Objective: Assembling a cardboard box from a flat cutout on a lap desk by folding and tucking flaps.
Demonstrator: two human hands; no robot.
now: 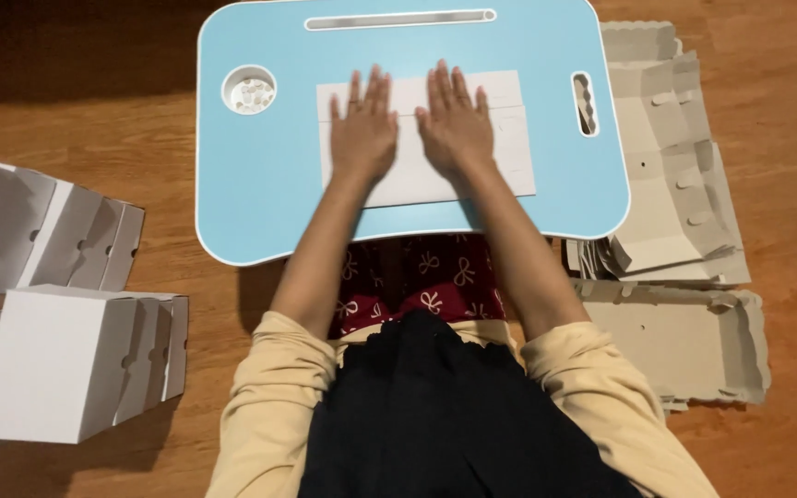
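Blue lap desk [260,203] — both hands [410,124] flat on white cardboard [509,120].

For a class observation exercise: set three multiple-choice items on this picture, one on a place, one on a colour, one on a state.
1. Where does the flat white cardboard sheet lie?
A on the light-blue lap desk
B on the wooden floor
C on a box

2. What colour are the flat die-cut cardboard blanks stacked on the floor?
A red
B grey-beige
C black

3. How are the left hand and right hand?
A fists
B gripping scissors
C flat, palms down

Answers: A, blue shows around the sheet; B, their surfaces look grey-beige; C, fingers lie spread on the sheet.
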